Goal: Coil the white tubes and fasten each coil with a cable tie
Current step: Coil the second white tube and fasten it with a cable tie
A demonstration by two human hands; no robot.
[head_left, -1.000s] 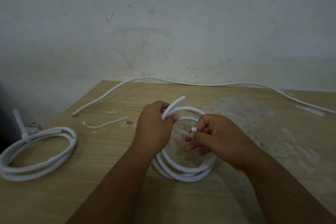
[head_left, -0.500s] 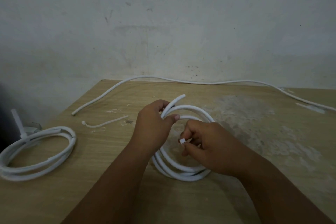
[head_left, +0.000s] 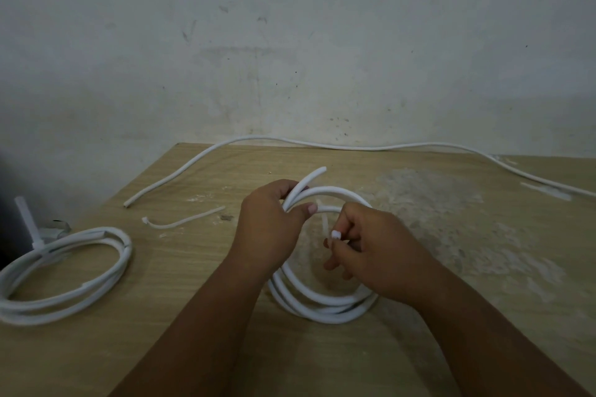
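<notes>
Left hand (head_left: 271,229): fingers curled round coil (head_left: 322,308). Right hand (head_left: 377,255): pinches tie (head_left: 336,234) head; strap mostly hidden by fingers.

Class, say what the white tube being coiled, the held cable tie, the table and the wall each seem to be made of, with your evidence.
White tube: probably flexible plastic, smooth, faintly glossy; bends into loops unkinked.
Cable tie: likely plastic; only its white head shows in the right hand.
Table: wood or wood-look laminate, matte; pale grain.
Wall: seemingly painted plaster, matte; stains, scratches.
</notes>
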